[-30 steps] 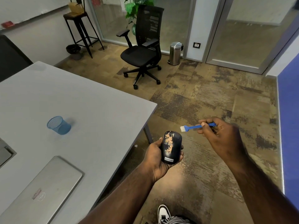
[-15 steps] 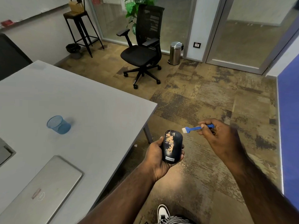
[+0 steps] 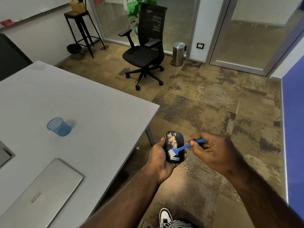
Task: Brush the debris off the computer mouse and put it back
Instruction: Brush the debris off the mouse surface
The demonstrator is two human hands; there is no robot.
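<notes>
Moved in from the right since the earlier frame, the right hand now lays its small blue brush across the computer mouse.

Largest to smallest: a grey table fills the left side, its corner just left of the hands, over patchy brown carpet. On the table lie a closed silver laptop near the front edge and a blue mesh cup tipped on its side, well apart from it. The left hand is wrapped around the black mouse, holding it upright in the air beside the table corner, tan debris speckling its upper surface. The right hand pinches the brush handle between thumb and fingers, white bristles touching the mouse just below the debris.
</notes>
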